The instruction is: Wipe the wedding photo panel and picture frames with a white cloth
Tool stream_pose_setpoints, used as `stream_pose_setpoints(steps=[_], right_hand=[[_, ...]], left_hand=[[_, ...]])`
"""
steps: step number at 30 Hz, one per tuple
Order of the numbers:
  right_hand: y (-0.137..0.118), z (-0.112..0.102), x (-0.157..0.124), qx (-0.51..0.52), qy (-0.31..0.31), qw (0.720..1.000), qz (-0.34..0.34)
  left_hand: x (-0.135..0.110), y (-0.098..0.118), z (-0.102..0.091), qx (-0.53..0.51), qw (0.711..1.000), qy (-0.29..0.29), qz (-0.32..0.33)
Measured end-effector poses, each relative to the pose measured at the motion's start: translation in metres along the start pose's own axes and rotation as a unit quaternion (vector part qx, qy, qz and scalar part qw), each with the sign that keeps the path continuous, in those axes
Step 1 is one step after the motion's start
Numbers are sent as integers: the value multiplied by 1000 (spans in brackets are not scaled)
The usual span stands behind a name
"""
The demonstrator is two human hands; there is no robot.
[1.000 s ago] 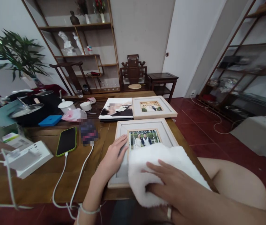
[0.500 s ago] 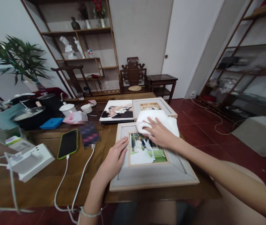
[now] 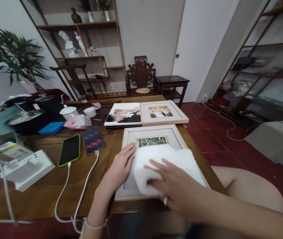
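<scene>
- Room: wooden bench [image 3: 44,196] in front, open shelving [image 3: 86,59] against the back wall, red tiled floor to the right.
- Far left: potted plant [image 3: 12,54]; below it dark pots [image 3: 29,116] and a white box [image 3: 29,167] with a loose white cable.
- Left of centre: phone [image 3: 70,150] in a green case, face up, white cable plugged into its near end. Beyond it a blue flat box [image 3: 49,127] and a white lidded cup [image 3: 68,112].
- Centre: left hand [image 3: 120,166] flat on the left border of the large picture frame [image 3: 131,134], fingers together and extended, pressing it down. Thin band on that wrist.
- Frame lies flat at the near bench edge; only the top strip of its photo shows.
- White cloth [image 3: 166,162] covers most of the frame's glass.
- Right hand [image 3: 172,184] lies on the cloth, fingers spread, palm down; ring on one finger. Whether it grips the cloth underneath I cannot tell.
- Behind: photo album [image 3: 124,116] and, touching its right side, a smaller frame [image 3: 162,113].
- Far right: bare knee [image 3: 251,191] beside the bench.
</scene>
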State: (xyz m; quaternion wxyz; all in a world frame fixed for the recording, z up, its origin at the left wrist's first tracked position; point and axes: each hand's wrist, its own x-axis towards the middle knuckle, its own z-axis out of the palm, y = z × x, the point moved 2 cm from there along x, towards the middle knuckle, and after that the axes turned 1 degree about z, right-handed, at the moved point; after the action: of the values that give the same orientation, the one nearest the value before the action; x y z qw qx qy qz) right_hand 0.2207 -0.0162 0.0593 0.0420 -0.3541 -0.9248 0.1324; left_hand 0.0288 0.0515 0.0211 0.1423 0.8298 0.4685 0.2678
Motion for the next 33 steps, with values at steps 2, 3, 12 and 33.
stream_pose_setpoints(steps=[2,3,12,33], right_hand=[[28,0,19,-32,48,998,30],[42,-1,29,-53,68,995,42],[69,-14,78,-120,79,990,5],[79,-21,59,-138,102,975,141]], left_hand=[[0,1,0,-9,1000,4,3],[0,1,0,-14,1000,6,5],[0,2,-1,-13,1000,2,-3],[-5,2,-1,-22,998,55,-23]])
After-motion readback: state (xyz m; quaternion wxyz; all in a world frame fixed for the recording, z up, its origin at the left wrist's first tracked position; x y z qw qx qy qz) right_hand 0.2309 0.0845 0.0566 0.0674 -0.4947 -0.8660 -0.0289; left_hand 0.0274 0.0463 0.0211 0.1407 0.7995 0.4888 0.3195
